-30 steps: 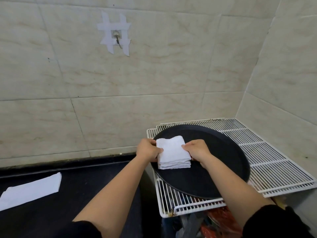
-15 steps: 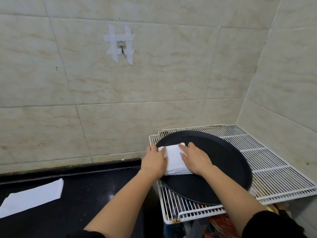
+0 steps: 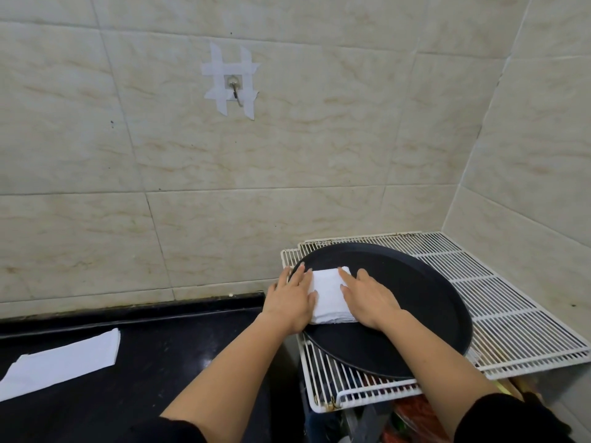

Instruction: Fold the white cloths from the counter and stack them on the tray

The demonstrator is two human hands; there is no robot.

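The stack of folded white cloths (image 3: 329, 295) sits on the near-left part of the round black tray (image 3: 431, 314), close to its left rim. Both hands lie flat on it with fingers straight and nothing grasped: the left hand (image 3: 289, 300) covers the stack's left edge and reaches over the tray rim, while the right hand (image 3: 367, 298) presses the right side, its heel down on the tray. This looks like the squaring and flattening at the end of one placing.

One more white cloth (image 3: 64, 359) lies on the dark counter (image 3: 179, 356), well apart to the left and only partly folded, by the look of it. So the next move is probably to lift both hands off without dragging the top layer, then reach left for that cloth.

The tray rests on a white wire rack (image 3: 518, 318) and its near edge overhangs the rack's front bar — a hard push there could tip it. Tiled walls close the back and right; open room lies left, over the counter.
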